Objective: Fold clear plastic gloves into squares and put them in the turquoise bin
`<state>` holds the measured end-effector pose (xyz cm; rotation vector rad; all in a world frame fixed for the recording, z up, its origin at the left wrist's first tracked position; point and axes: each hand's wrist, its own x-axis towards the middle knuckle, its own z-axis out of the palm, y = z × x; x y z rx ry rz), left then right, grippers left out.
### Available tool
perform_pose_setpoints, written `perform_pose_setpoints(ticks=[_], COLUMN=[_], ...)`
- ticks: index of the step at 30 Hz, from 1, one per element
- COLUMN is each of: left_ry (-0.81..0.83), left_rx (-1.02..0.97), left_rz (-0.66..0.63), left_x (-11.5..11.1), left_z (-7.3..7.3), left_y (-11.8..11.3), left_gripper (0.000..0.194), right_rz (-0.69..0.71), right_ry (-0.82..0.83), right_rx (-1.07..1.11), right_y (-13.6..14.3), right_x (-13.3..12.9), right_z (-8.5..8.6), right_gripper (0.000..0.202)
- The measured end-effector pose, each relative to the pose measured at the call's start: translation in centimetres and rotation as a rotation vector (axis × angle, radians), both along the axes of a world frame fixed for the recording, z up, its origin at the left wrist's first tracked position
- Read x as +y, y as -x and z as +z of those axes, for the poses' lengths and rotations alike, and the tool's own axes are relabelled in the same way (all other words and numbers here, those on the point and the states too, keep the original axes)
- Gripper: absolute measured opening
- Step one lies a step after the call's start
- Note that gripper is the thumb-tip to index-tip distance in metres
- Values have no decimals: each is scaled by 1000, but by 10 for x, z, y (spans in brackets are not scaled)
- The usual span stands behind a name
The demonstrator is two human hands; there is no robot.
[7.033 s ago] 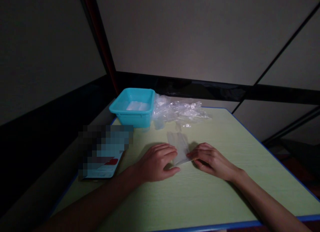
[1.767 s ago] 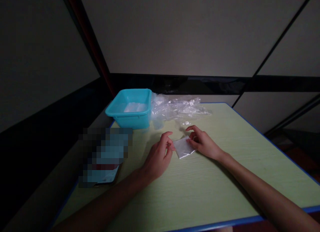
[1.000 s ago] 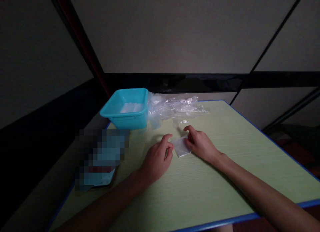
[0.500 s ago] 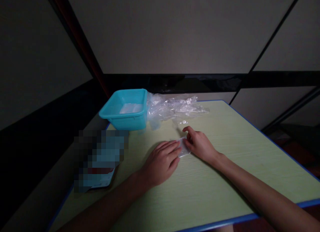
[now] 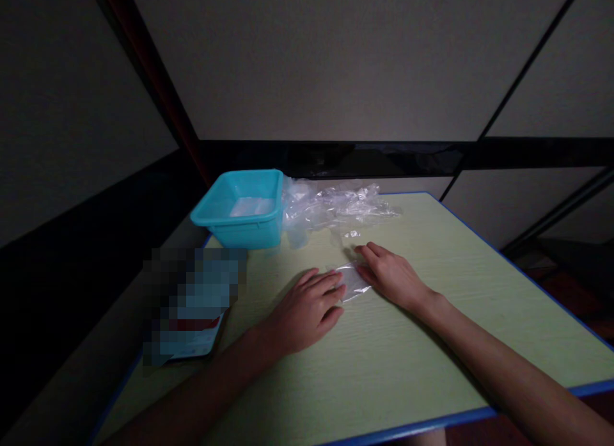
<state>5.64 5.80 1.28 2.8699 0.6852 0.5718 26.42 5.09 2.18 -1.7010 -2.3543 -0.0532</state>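
A small clear plastic bag (image 5: 354,283) lies flat on the table between my two hands. My left hand (image 5: 307,308) rests palm down with its fingers stretched out, the fingertips on the bag's left end. At the right end, my right hand (image 5: 391,276) has its thumb and bent fingers closed around the bag's edge; the exact grip is partly hidden. Beyond the hands, a loose heap of clear plastic bags (image 5: 338,206) spreads over the back of the table.
A turquoise plastic basket (image 5: 244,233) stands at the back left, with whitish, flat pieces (image 5: 252,207) inside. Nearer on the left lies a phone-like device (image 5: 199,343), mostly pixelated. The pale green table (image 5: 407,382) has a blue edge. A wall panel (image 5: 336,68) rises behind it.
My right hand has shifted slightly right, its fingers drawn closer to the thumb. More of the bag shows between the hands. The left fingers have spread a little.
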Motion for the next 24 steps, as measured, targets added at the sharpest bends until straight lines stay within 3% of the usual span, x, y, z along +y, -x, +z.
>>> perform_pose_setpoints(ticks=[5,10,13,24], left_ry=[23,11,2,29], left_rx=[64,85,119,67], left_rz=[-48,-59,-64,-82], left_x=[4,5,5,7], left_z=[4,6,7,5], left_y=[5,4,4,9], left_gripper=[33,35,34,35], right_rz=[43,272,382,394], right_ry=[-82,-59,26,79], right_rx=[0,220,164,-31], right_y=[-4,5,13,-3], right_x=[1,-8,-14,-16], right_z=[0,3,0,-19], right_gripper=[20,36,45,57])
